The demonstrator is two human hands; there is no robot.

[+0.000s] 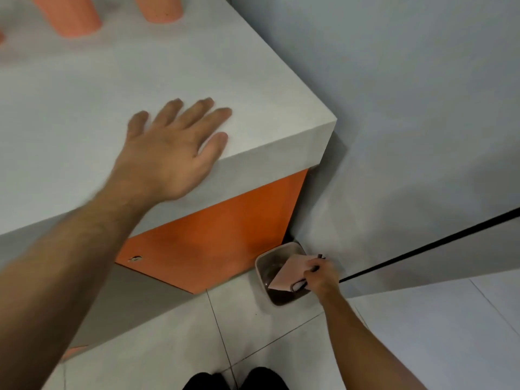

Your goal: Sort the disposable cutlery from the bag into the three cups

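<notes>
Left hand [171, 147] lies flat, fingers spread, on the counter [84, 108] at centre frame; right hand [316, 274], lower right, pinches the pink bag [289, 273] over a floor bin [263, 263]. Binning the bag appears under way; releasing comes next. Two cups [70, 15] stand upper left.

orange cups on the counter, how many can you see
2 plainly: one orange cup at the counter's far left, another right of it. An orange sliver at the left edge may be a third.

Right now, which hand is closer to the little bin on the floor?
Right. The right hand holds a pink bag directly over the bin; the left hand rests up on the counter, well away.
</notes>
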